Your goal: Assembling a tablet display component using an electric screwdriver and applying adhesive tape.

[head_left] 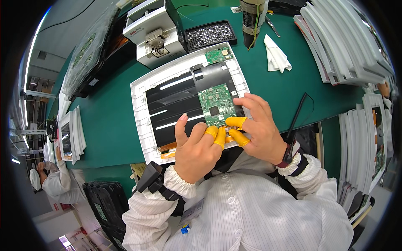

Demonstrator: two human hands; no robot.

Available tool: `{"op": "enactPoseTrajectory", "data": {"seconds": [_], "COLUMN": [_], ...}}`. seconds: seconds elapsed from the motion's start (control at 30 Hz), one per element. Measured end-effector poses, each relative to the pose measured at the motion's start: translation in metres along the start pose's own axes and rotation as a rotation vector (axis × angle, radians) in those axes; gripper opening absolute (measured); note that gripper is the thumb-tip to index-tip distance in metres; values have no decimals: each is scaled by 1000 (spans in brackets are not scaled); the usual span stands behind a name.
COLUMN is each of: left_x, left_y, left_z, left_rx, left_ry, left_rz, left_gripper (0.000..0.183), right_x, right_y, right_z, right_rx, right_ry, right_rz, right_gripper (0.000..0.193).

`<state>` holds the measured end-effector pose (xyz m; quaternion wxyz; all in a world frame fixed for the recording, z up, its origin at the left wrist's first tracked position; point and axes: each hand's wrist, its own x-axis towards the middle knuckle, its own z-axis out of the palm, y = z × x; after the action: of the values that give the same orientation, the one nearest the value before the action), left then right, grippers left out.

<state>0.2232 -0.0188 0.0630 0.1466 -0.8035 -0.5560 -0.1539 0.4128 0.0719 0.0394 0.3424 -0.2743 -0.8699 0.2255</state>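
Both your hands pinched at the green circuit board's (217, 103) near edge: left hand (197, 148) near-left, right hand (259, 127) right, equally close.

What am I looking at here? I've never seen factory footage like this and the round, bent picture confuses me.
This single picture comes from a wide fisheye camera worn on a person's head, looking down, so straight edges curve. The person wears a white striped coat. On the green work mat lies a white-framed flat panel with a black back, carrying a green circuit board. The left hand and right hand, both with yellow rubber fingertip covers, meet at the board's lower edge beside orange flat cables. Whether they grip anything is hidden. A white folded cloth and stacked white frames lie nearby.
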Motion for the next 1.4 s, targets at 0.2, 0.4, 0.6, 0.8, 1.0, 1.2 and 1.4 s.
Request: {"op": "enactPoseTrajectory", "data": {"seconds": [0.2, 0.4, 0.6, 0.8, 1.0, 1.2, 1.4], "left_x": [-1, -3, -3, -3, -2, -1, -3], "left_y": [-2, -3, -2, -1, 1, 2, 4], "left_z": [-1, 6, 6, 6, 7, 4, -2], "left_rx": [-7, -25, -38, -18, 8, 38, -12], "left_ry": [-10, 67, 75, 85, 109, 93, 45], "left_rz": [1, 18, 12, -7, -12, -38, -124], "left_gripper": [11, 9, 13, 15, 15, 11, 5], "right_x": [7, 8, 9, 10, 16, 24, 19], "right_y": [-1, -1, 0, 0, -1, -14, -6], "right_z": [-4, -4, -5, -8, -16, -22, -28], "right_rx": [-28, -26, -36, -52, -119, -319, -243], "right_ry": [-73, -84, -108, -142, -231, -336, -236], "right_rz": [-31, -61, -80, -98, -179, -331, -179], "right_gripper": [18, 11, 12, 11, 6, 9, 13]}}
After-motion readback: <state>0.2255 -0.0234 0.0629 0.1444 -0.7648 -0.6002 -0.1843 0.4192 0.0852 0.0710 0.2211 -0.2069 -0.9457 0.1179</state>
